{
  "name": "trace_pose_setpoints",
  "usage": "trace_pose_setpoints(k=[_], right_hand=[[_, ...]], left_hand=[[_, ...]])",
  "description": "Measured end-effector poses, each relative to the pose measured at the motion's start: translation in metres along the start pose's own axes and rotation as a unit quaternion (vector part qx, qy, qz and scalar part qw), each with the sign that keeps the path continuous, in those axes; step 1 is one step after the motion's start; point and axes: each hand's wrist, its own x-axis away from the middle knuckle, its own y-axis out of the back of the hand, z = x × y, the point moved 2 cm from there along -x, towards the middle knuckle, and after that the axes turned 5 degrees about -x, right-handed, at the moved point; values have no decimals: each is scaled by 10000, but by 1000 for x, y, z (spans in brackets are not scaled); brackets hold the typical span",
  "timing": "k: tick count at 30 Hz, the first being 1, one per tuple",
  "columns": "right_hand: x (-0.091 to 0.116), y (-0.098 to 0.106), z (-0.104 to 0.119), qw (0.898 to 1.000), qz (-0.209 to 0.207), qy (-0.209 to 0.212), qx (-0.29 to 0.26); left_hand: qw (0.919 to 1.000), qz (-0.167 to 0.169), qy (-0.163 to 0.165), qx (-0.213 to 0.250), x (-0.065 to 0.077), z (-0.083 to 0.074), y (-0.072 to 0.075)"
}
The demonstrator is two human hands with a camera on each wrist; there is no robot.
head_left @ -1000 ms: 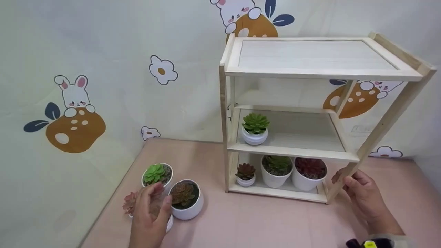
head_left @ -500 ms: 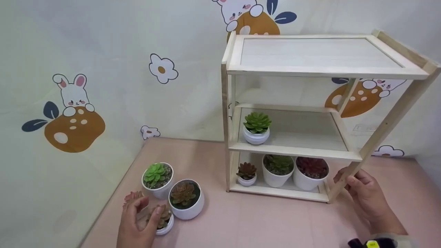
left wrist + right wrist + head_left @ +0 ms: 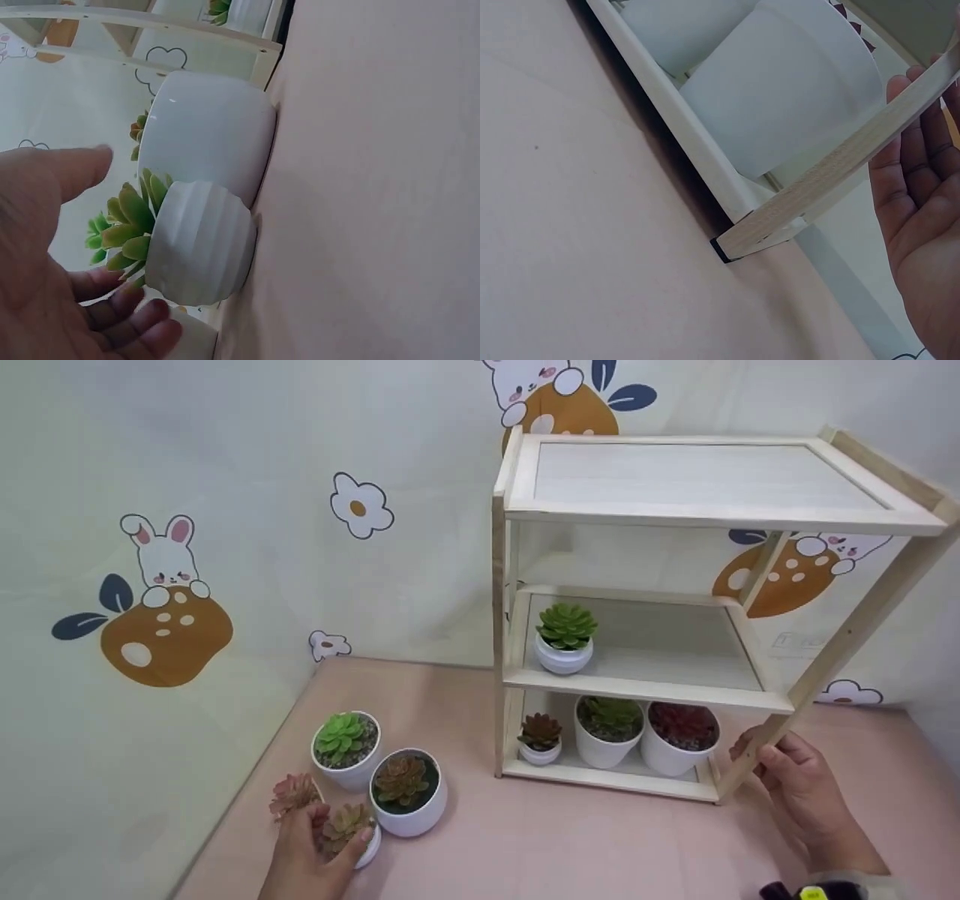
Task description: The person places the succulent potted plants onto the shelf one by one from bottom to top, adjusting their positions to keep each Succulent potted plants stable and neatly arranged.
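Note:
My left hand (image 3: pixel 309 855) is around a small potted succulent (image 3: pixel 347 823) with yellowish-brown leaves. In the left wrist view its ribbed white pot (image 3: pixel 199 244) stands on the table, with thumb and fingers spread on either side of the leaves and a gap at the thumb. At the right, my right hand (image 3: pixel 806 795) holds the front leg of a pale wooden shelf (image 3: pixel 649 688), thumb in front and fingers behind. The right wrist view shows those fingers (image 3: pixel 915 161) behind the leg.
Beside the left hand stand a bright green succulent (image 3: pixel 341 739), a brown one (image 3: pixel 403 781) and a pink one (image 3: pixel 294 793). On the middle shelf sits a green succulent (image 3: pixel 566 636). The lower shelf bears small brown (image 3: pixel 541 735), green (image 3: pixel 609 735) and red (image 3: pixel 681 739) ones.
My left hand has moved down and left, then in toward the small yellowish-brown succulent, and its fingers now lie close about the leaves. The right hand keeps its hold on the shelf leg.

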Motion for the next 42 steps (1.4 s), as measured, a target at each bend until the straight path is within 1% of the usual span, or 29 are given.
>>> trace_pose_setpoints(k=[3, 5, 8, 12, 14, 17, 19, 20, 21, 23, 25, 27, 29, 30, 32, 33, 36, 40, 42], right_hand=[[1, 0, -1, 10000, 0, -3, -90], [0, -1, -1, 9999, 73, 19, -85], [0, -2, -3, 10000, -63, 55, -1], [0, -3, -5, 9998, -192, 27, 20], [0, -3, -6, 9999, -71, 33, -100], [-1, -4, -7, 9997, -70, 49, -217], [-1, -4, -7, 9997, -145, 26, -214], [-1, -4, -7, 9996, -256, 10, -151], [-1, -3, -7, 9993, -361, 0, -124], [-1, -3, -6, 9990, -432, -19, -82], [0, -2, -6, 9991, -422, -6, -42], [0, -2, -6, 9993, -377, 19, -59], [0, -1, -6, 9994, -321, 46, -76], [0, -1, -6, 9994, -346, 38, -65], [0, -1, -5, 9991, -424, 8, -39], [0, -1, -4, 9989, -477, -16, -18], [0, -1, -3, 9983, -586, -75, -8], [1, 0, -3, 9990, -428, 8, -152], [1, 1, -3, 9992, -353, 31, -204]], left_hand=[[9994, 310, 74, -121, -3, 4, -6], [9986, 493, 126, -163, -5, 7, -9], [9972, 701, 252, -87, -9, 10, -13], [9959, 788, 409, 172, -12, 16, -14], [9950, 822, 502, 275, -13, 18, -14], [9925, 952, 695, 319, -14, 21, -15], [9911, 1003, 795, 366, -14, 21, -16], [9904, 1026, 841, 388, -15, 21, -17], [9899, 1026, 874, 442, -15, 20, -17], [9892, 1011, 917, 536, -16, 20, -18], [9906, 943, 791, 593, -15, 19, -17], [9910, 922, 733, 633, -14, 18, -15], [9925, 856, 627, 611, -13, 17, -14], [9929, 834, 596, 600, -13, 16, -13], [9927, 844, 636, 581, -13, 15, -13], [9936, 799, 582, 545, -13, 14, -13], [9940, 739, 575, 559, -14, 12, -12], [9942, 604, 546, 699, -11, 9, -10], [9946, 507, 478, 767, -9, 8, -9]])
